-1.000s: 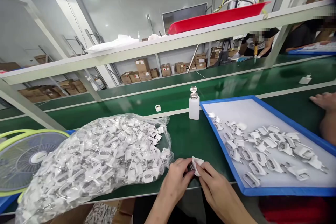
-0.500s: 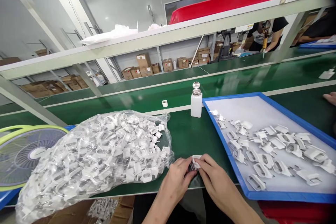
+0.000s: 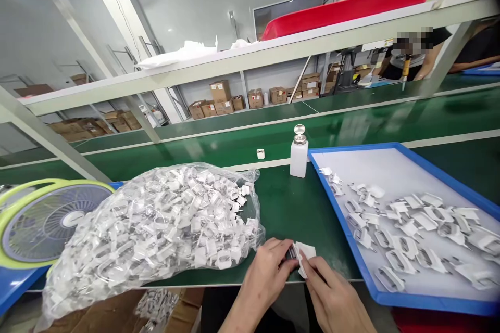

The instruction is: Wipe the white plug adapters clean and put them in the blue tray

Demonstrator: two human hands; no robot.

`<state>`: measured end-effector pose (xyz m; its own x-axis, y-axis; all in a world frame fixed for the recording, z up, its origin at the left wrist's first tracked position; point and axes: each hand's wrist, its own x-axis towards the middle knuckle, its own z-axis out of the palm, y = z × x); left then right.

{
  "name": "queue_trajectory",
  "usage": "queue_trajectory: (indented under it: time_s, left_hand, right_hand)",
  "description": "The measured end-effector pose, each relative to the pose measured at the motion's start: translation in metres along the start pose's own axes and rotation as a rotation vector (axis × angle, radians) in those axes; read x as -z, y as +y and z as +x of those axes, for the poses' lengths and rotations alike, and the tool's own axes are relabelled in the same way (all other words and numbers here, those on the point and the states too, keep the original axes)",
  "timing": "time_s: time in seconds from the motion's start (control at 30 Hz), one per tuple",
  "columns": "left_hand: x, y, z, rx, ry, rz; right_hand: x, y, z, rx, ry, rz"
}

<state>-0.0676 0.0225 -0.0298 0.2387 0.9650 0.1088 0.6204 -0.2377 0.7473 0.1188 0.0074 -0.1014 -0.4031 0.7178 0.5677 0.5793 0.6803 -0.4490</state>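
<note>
A white plug housing point(image 3: 307, 252) is between my two hands, just above the near edge of the green bench point(image 3: 279, 205). My left hand point(image 3: 266, 266) is closed, thumb and fingers pinching at the housing's left end, where a small greyish, shiny part shows. Closed too, my right hand point(image 3: 333, 291) grips the housing's right side from below with thumb and fingers. The fingertips hide part of it. To the left, a clear plastic bag point(image 3: 156, 223) bulges with many white plug pieces. On the right, similar housings point(image 3: 429, 257) lie loose in a blue-rimmed tray point(image 3: 353, 247).
A white pump bottle point(image 3: 299, 158) stands behind the hands by the tray's corner. One small white piece point(image 3: 260, 154) lies farther back. A green-rimmed fan point(image 3: 58, 221) is at far left. Below the bench edge is a carton point(image 3: 113, 312). People work across the line.
The housing has turned, and more of its white face shows on the right. My right hand has moved a little right and down. The whole view has shifted slightly.
</note>
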Motion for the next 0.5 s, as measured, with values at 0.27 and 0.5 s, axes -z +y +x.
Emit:
queue_trajectory:
  time_s: [0.27,0.5]
  left_hand:
    - [-0.002,0.004,0.0,0.048,0.14,-0.27]
    - [-0.046,0.026,-0.016,0.142,0.425,-0.548]
  right_hand:
    - [-0.013,-0.028,0.001,-0.118,0.202,0.12]
    - [-0.013,-0.07,0.004,-0.421,0.467,0.337]
